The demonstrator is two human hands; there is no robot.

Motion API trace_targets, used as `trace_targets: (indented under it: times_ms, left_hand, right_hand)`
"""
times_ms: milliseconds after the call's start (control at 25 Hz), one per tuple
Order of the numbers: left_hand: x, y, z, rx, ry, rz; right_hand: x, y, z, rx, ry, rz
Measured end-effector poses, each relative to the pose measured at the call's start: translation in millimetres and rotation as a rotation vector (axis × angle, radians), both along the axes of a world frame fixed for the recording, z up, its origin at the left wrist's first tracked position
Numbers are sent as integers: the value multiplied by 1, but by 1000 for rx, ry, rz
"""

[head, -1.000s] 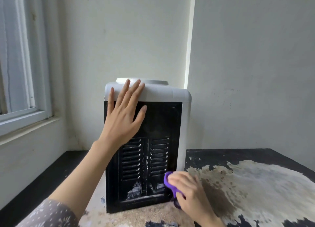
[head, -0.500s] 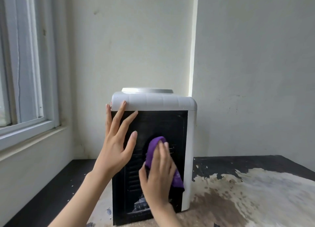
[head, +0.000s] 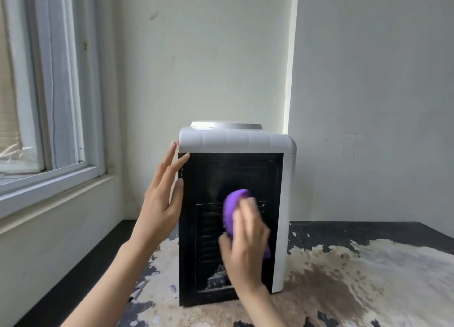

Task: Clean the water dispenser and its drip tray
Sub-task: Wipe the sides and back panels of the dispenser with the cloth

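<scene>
A white water dispenser [head: 235, 140] stands on the table with its black vented back panel [head: 233, 174] facing me. My left hand [head: 162, 204] lies flat, fingers straight, against the panel's left edge near the top. My right hand [head: 245, 243] presses a purple cloth [head: 233, 209] against the middle of the black panel; the hand is blurred. No drip tray or taps are visible from this side.
The table [head: 368, 277] has a worn top, black with large pale peeled patches. White walls meet in a corner right behind the dispenser. A window [head: 36, 105] with a white frame and sill fills the left side.
My right hand brought the cloth up from the panel's lower right corner to its middle. My left hand slid from the top of the panel to its left edge.
</scene>
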State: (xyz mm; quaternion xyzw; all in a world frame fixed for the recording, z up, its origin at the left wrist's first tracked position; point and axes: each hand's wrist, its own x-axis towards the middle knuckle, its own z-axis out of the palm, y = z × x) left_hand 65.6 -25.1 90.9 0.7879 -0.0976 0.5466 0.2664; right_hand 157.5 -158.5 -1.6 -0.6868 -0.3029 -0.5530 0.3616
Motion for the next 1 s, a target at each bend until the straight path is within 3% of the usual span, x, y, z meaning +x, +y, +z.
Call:
trace_targets:
  times_ms: [40, 120, 320, 560, 680, 800, 920, 1000]
  left_hand:
    - [-2, 3, -3, -53, -11, 3]
    - [-5, 3, -8, -137, 29, -53]
    - [-3, -8, -15, -300, 82, -215]
    - [-12, -13, -11, -378, 103, -329]
    - [-12, -12, -13, -427, 84, -337]
    - [-9, -10, -21, -512, -2, -305]
    - [-8, -10, -32, -630, -49, -268]
    - [-9, -10, -38, -669, -40, -280]
  right_hand:
    - [4, -3, 5, 125, 117, -55]
    - [4, 1, 16, 113, 210, -126]
    - [-21, 38, 14, -355, -25, -79]
    - [-11, -2, -39, -699, -238, 129]
    - [-11, -19, -23, -537, -204, 292]
    - [-7, -6, 50, -270, -213, 276]
    - [1, 10, 99, -333, -309, 90]
    - [9, 15, 80, -412, -370, 51]
